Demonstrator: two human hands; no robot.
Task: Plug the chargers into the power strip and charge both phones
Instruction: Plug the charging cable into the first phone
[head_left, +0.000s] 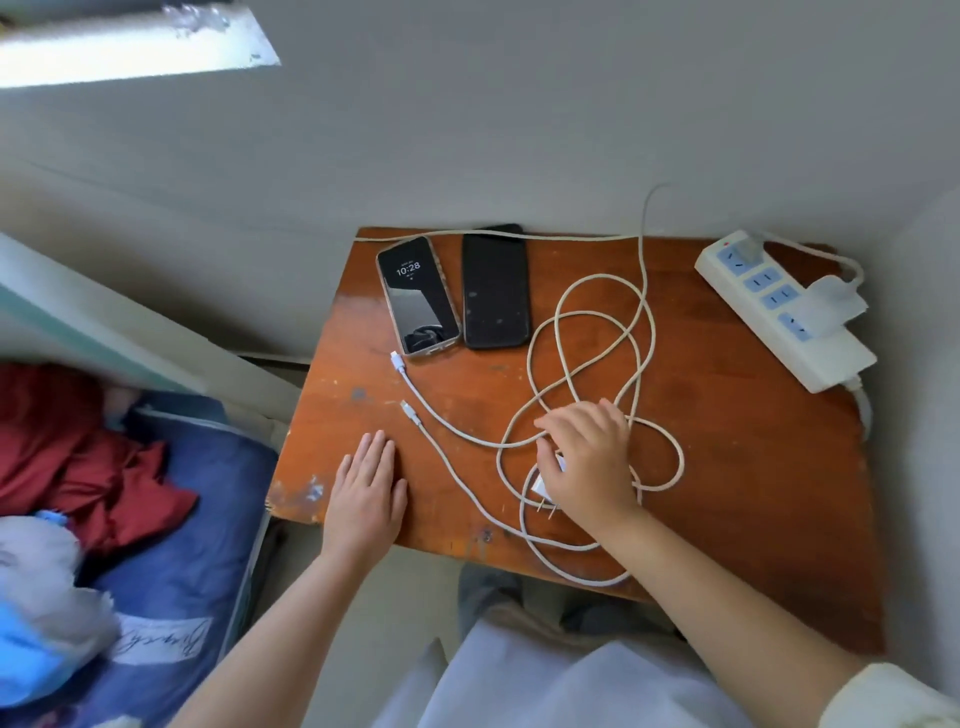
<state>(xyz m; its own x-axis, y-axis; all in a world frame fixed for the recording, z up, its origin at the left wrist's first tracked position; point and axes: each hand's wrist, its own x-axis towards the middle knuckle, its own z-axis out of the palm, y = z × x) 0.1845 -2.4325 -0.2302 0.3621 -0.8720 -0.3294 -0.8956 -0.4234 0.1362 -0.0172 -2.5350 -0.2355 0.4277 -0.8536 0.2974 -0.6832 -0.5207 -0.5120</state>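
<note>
Two phones lie side by side at the back of the wooden table (727, 467): a lit phone (418, 296) showing 10:28 and a dark phone (495, 291) to its right. A white power strip (779, 306) sits at the back right with one white charger (836, 304) plugged into it. Looped white cables (597, 332) cover the table's middle, and two cable connectors (397, 359) (407, 406) lie free near the lit phone. My right hand (587, 457) covers and grips a white charger plug (543, 493) whose prongs stick out. My left hand (366, 493) rests flat on the front left edge.
A grey wall stands right behind the table. To the left is a bed with a blue cover (171, 545), red cloth (78, 457) and a white-blue bundle (41, 597). A grey cable (644, 218) runs up the wall from the table.
</note>
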